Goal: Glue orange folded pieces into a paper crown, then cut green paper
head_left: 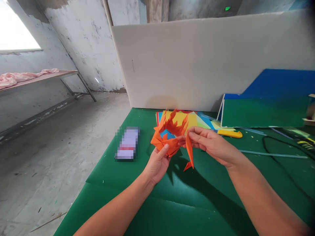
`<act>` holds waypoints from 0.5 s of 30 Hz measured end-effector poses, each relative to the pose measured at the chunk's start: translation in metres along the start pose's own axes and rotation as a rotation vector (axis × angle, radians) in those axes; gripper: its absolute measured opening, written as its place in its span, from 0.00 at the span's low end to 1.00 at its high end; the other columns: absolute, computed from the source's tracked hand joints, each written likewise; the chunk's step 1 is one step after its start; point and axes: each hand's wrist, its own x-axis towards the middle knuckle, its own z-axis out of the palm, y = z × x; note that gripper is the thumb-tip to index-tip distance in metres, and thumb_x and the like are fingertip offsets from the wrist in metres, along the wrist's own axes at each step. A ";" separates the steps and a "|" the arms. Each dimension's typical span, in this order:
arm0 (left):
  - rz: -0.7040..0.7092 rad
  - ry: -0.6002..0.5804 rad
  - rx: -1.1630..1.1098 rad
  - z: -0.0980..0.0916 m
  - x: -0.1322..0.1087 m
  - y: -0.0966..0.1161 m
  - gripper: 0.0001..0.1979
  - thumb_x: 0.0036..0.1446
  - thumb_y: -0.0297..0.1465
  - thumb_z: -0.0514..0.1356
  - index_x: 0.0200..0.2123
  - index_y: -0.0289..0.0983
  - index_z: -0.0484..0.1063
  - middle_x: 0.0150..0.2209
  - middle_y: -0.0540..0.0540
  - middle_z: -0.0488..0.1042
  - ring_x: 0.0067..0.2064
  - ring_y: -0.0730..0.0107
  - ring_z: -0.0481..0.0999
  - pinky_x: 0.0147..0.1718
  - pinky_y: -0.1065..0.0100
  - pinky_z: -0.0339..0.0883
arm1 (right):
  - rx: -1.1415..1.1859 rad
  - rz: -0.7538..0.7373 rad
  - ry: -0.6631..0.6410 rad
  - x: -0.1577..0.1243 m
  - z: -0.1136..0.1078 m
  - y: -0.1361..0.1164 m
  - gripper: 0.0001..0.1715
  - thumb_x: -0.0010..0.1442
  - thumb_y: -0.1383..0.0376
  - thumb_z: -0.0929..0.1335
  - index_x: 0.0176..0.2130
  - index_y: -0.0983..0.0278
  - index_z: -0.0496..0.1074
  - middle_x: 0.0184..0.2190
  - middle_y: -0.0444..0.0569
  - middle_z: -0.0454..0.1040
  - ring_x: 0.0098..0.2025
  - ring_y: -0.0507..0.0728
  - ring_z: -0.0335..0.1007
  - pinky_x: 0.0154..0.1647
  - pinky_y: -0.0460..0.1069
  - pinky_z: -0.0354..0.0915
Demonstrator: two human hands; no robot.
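Observation:
An orange folded-paper ring (163,141) with pointed tips rising from its rim is held above the green table. My left hand (158,164) is closed on its near left side, thumb on the outer face and fingers underneath. At its right side, my right hand (209,142) pinches a long narrow orange paper piece (189,150) between thumb and fingers. That piece hangs down and ends in a small bent tip. My right fingertips also reach the ring's edge; whether the piece is joined to the ring there I cannot tell.
A blurred phone (127,144) lies left on the green table (110,180). Behind the ring are coloured paper sheets (197,118). To the right are a yellow utility knife (230,133), paper strips (273,154), a dark cable (278,164) and a green board (263,113). A white panel (197,62) stands behind.

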 end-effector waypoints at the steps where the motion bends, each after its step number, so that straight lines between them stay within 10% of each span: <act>1: -0.003 -0.031 -0.003 0.000 0.000 0.000 0.19 0.56 0.33 0.65 0.51 0.38 0.74 0.52 0.43 0.76 0.56 0.59 0.71 0.55 0.62 0.59 | 0.002 0.004 -0.010 0.000 0.001 0.000 0.15 0.59 0.51 0.69 0.40 0.59 0.74 0.43 0.49 0.78 0.50 0.59 0.73 0.54 0.57 0.65; 15: 0.002 0.036 0.040 0.000 -0.002 -0.001 0.20 0.52 0.33 0.68 0.49 0.36 0.74 0.48 0.42 0.78 0.51 0.57 0.75 0.53 0.61 0.65 | -0.066 0.010 -0.048 -0.001 0.010 0.002 0.14 0.63 0.52 0.65 0.37 0.60 0.67 0.44 0.50 0.77 0.44 0.57 0.74 0.50 0.56 0.68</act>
